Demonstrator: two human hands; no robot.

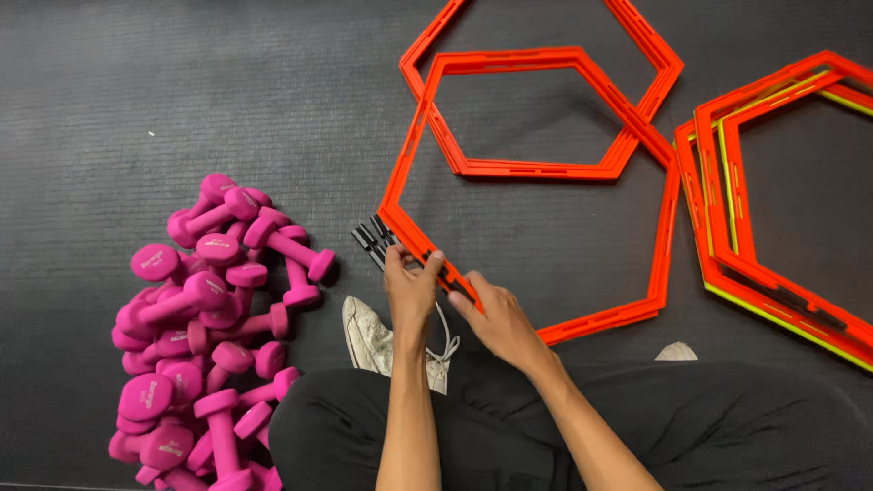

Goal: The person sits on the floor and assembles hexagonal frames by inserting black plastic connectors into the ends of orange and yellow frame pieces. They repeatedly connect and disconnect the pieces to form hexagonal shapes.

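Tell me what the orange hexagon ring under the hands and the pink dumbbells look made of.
Orange hexagon ring: likely rigid moulded plastic, given its flat slotted bars and slight sheen. Pink dumbbells: apparently a matte neoprene or vinyl coating, soft-looking without glare; the core is hidden.

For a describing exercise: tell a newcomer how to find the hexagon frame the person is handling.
Start at the heap of pink dumbbells on the dark floor. To its right, both hands, left hand and right hand, grip the near edge of one orange hexagon frame. Unlike the frame stack at far right, it lies single, with black clips at its corner.
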